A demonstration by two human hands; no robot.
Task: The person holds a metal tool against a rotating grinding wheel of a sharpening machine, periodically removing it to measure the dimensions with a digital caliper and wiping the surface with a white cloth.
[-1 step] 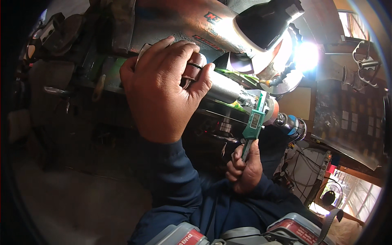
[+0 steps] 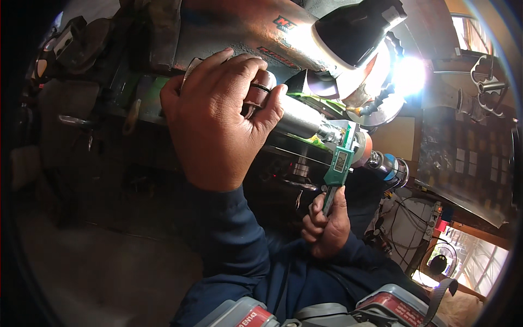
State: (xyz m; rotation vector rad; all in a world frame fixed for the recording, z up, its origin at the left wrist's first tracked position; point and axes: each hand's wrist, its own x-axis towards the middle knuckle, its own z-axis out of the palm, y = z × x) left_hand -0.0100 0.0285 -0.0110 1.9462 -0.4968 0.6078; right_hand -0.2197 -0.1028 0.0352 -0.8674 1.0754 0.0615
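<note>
My left hand (image 2: 218,125) is closed over a dark red rounded part (image 2: 259,92) at the upper end of a grey metal cylinder (image 2: 299,120), hiding much of that end. My right hand (image 2: 327,231), lower right, grips the beam of a green digital caliper (image 2: 339,166), thumb along it. The caliper's jaws lie across a shiny stepped shaft (image 2: 329,133) at the cylinder's right end, beside a reddish disc (image 2: 362,147); whether the jaws touch it I cannot tell.
A black lamp (image 2: 354,32) and glaring light hang over the machine body (image 2: 234,32). A blue-banded fitting (image 2: 389,169) sits right of the disc. Tools hang at left (image 2: 133,117); a dark panel (image 2: 457,158), cables and a fan (image 2: 438,264) are at right.
</note>
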